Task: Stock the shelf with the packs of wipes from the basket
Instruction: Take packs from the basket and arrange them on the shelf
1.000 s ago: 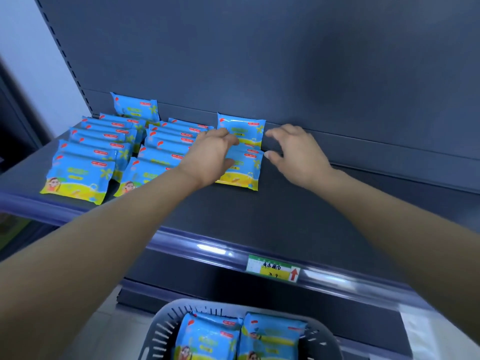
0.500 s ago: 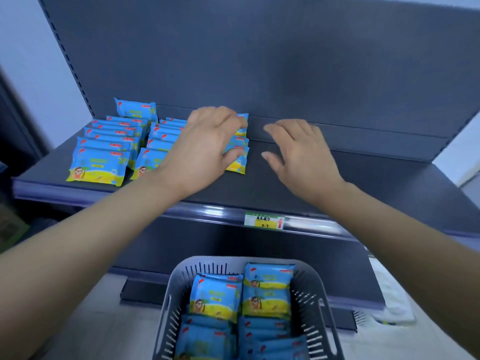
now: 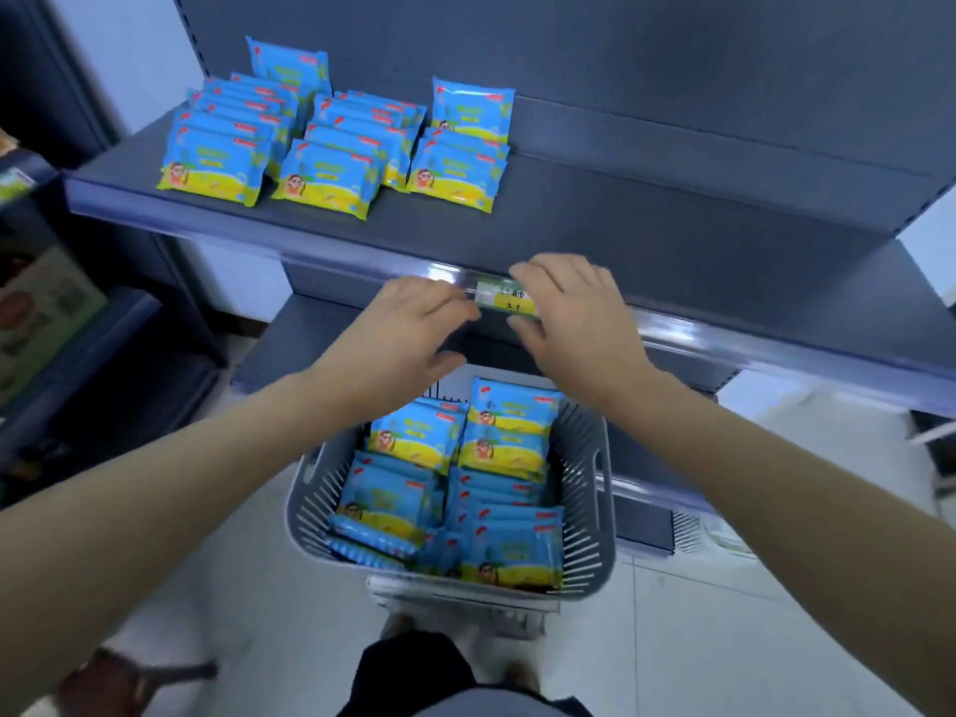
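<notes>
Resetting for the next pick. The basket [image 3: 589, 458] sits right below you and is well loaded: packs of wipes [image 3: 414, 432] in two columns, the far ones face up.

Your left hand [image 3: 408, 328] and right hand [image 3: 574, 313] both hold nothing. Their fingers are apart and loosely bent, hovering over the basket's far rim, just short of the front edge of the shelf [image 3: 672, 240]. A second ago both were up on the shelf at the newest row; half a second ago they were lifting off it. So that placement is done and you're on the return leg. Your right hand partly covers the price label [image 3: 504, 297] on the edge strip.

Further back, the shelf carries three rows at its left end: left row [image 3: 217, 168], middle row [image 3: 331, 183] and the short third row [image 3: 455, 181]. Behind that one, an upright pack [image 3: 473, 108] stands against the back panel [image 3: 672, 69]. Nothing touches the third row now; it lies squared up, well apart from your hands. It's shorter than its neighbours and the shelf to its right is bare, so my read: plenty of stocking left.

Next move calls for dropping both hands into the basket; the two far packs on top look like the easy grabs.
</notes>
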